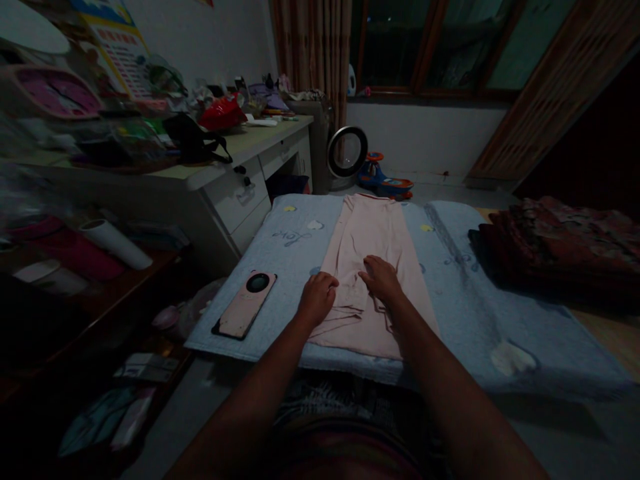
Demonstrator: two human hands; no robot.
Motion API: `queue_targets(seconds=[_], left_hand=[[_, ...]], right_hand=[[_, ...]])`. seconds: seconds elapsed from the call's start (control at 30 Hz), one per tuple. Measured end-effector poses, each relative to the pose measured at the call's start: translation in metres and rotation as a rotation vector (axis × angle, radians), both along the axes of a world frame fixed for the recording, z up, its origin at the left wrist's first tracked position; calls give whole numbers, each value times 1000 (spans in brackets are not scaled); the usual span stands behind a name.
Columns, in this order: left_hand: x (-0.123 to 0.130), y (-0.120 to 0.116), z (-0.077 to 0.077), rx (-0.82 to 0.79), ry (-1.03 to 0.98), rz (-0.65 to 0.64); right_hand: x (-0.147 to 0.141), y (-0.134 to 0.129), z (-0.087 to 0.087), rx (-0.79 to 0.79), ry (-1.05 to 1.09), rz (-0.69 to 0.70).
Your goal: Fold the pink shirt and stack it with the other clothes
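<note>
Head view: left hand (pixel 318 298), grip unclear, and right hand (pixel 382 277), fingers slightly apart, touch pink shirt (pixel 373 233); far-left desk (pixel 203 175) compartment holds dark bundle (pixel 289 185).

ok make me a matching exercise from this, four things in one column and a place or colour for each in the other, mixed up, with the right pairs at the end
Things
1. phone
2. pale pink garment
3. ride-on toy
4. stack of folded cloth

Places and colours
A. blue and orange, beyond the far edge of the blue cover
B. dark, with reddish patterned cloth on top, at the far right
C. spread out beneath the left hand and right hand
D. flat on the blue cover, to the left of both hands

Right pairs: 1-D, 2-C, 3-A, 4-B
</note>
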State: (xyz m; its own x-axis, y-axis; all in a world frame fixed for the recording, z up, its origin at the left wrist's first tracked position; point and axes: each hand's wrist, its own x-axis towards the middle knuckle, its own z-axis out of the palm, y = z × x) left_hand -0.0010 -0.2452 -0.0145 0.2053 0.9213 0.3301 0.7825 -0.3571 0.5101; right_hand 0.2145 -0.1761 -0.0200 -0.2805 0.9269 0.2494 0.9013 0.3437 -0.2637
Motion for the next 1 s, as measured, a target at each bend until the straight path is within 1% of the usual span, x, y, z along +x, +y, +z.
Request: queue_targets(seconds=[0.13,0.5,0.73,0.87,0.93,1.0], left_hand=[[0,1,-2,12,-5,1],[-1,0,1,8,-50,-17],[-3,0,1,14,-123,32],[-1,-1,1,22,-28,45],[3,-4,5,26,68,49],[9,-5,12,33,188,77]], right_hand=[[1,0,-1,2,24,0],[3,1,-2,3,92,13],[3,0,-2,0,120,-2],[3,1,-3,16,141,3],[4,1,-4,22,148,1],[4,2,-6,24,153,0]])
